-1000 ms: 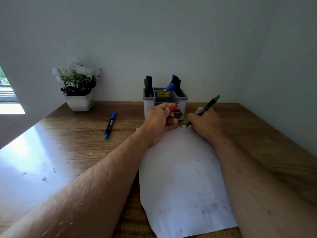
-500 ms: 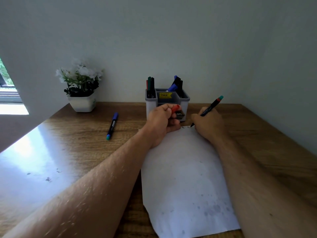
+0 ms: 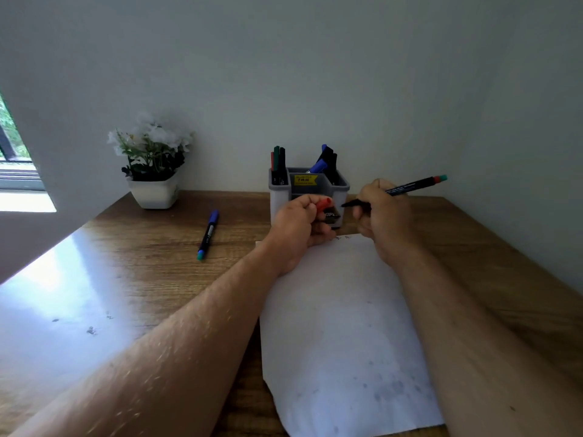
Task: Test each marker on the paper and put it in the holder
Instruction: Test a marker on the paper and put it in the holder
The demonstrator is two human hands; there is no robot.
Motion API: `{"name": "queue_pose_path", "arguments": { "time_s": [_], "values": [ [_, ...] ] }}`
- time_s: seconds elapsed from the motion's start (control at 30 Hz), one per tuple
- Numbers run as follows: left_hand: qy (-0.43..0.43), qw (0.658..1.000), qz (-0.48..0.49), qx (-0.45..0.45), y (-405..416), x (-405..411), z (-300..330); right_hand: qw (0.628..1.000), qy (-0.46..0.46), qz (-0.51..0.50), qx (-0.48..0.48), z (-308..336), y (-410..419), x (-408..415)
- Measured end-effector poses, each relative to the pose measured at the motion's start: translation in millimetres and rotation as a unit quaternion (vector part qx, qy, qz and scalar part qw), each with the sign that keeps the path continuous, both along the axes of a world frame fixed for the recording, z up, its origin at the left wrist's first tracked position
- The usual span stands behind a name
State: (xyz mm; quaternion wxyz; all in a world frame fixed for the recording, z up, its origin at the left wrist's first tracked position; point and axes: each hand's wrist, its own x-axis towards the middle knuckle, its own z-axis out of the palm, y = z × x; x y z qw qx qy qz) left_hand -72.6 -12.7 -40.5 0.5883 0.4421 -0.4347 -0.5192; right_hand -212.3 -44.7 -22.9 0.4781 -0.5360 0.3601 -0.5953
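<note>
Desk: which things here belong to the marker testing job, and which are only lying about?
Belong to the job:
- marker in the right hand
- red cap in the left hand
- paper
- holder, with markers already in it
- blue marker, lying on the desk, not yet picked up

Only lying about:
- flower pot

Window daylight glares off the tabletop (image 3: 63,298) (edges bowed).

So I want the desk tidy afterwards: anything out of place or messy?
One blue-capped marker lies loose on the desk, left of the holder. The paper sits slightly askew, with faint grey smudges near its front edge. Nothing looks spilled or broken.
</note>
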Motion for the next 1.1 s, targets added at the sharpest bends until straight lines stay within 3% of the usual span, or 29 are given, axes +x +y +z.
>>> {"name": "queue_pose_path", "arguments": {
  "time_s": [0.4,0.53,0.7,0.83,1.1],
  "values": [
    [-0.066,0.998,-0.016,-0.019,-2.9,-0.5,-4.7,0.999,0.035,0.016,-0.008,-6.2,-3.0,5.7],
    [-0.048,0.998,-0.022,-0.034,-1.6,0.6,-3.1,0.998,0.060,0.022,-0.024,-6.1,-2.4,5.0],
    [0.018,0.997,0.015,-0.075,0.0,4.3,1.2,0.996,0.023,0.078,-0.041,-2.9,0.5,4.1],
    [0.052,0.991,0.062,-0.107,0.0,7.0,2.5,0.986,-0.075,0.150,0.004,0.7,1.6,0.4],
    [0.064,0.979,0.104,-0.165,1.9,8.9,7.5,0.994,-0.095,0.048,-0.003,2.8,0.3,-2.1]
  ]
}}
